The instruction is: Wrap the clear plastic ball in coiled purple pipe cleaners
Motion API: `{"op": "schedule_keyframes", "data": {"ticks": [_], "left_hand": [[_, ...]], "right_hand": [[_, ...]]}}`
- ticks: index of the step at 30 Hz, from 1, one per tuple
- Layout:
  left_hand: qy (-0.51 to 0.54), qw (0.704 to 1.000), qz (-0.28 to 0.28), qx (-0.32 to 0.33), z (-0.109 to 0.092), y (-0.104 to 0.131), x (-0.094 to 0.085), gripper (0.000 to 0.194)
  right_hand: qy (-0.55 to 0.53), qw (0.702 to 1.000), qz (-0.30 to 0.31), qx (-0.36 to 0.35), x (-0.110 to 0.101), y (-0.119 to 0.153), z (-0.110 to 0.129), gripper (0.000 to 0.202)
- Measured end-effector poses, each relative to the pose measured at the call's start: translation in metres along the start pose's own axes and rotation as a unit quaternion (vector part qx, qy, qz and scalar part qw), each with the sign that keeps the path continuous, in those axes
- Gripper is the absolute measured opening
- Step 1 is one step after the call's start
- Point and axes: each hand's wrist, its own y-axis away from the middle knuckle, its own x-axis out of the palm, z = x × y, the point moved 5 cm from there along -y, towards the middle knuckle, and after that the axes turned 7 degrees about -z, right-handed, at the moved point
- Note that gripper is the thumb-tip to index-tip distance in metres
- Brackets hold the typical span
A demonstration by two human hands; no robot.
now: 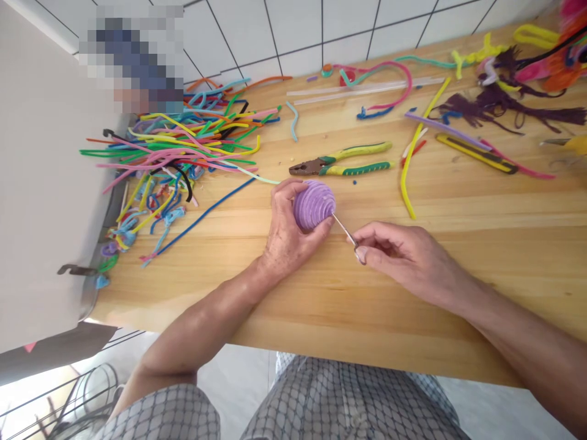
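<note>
A rounded purple ball (313, 206), wound in rings of what looks like fuzzy pipe cleaner, is held above the wooden table. My left hand (288, 229) wraps round it, thumb below and fingers over its far side. In my right hand (401, 256) are small metal scissors (345, 228), gripped at the handle end near the thumb. Their closed tip touches the ball's right end, where the rings narrow. Part of the handle is hidden by my fingers. Just beyond the ball lie pliers (339, 160) with yellow and green grips, jaws pointing left.
A heap of coloured pipe cleaners (197, 143) covers the back left of the wooden table (220, 299). A yellow pipe cleaner (406, 174) and a yellow-black utility knife (476, 153) lie to the right. Dark purple tassels (490, 110) are at the back right, near a tiled wall (298, 27).
</note>
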Motion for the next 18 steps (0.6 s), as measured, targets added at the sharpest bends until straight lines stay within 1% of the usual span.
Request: {"op": "schedule_keyframes", "data": {"ticks": [6, 9, 13, 16, 18], "left_hand": [[0.012, 1.0, 0.008, -0.006, 0.0, 0.0, -0.001, 0.067], [0.014, 1.0, 0.014, -0.016, 0.001, 0.0, -0.002, 0.067], [0.009, 0.999, 0.018, -0.029, 0.003, 0.001, -0.002, 0.068], [0.015, 0.999, 0.015, -0.032, 0.003, 0.001, -0.002, 0.068], [0.019, 0.999, 0.013, -0.033, 0.003, 0.001, -0.003, 0.068]], "right_hand": [[-0.056, 0.998, 0.019, 0.033, 0.005, -0.002, -0.002, 0.022], [-0.105, 0.992, 0.03, 0.06, 0.007, -0.002, -0.005, 0.024], [-0.172, 0.98, 0.045, 0.091, 0.011, -0.002, -0.009, 0.027], [-0.219, 0.968, 0.049, 0.112, 0.014, -0.001, -0.012, 0.024], [-0.263, 0.955, 0.049, 0.13, 0.017, -0.001, -0.014, 0.022]]}}
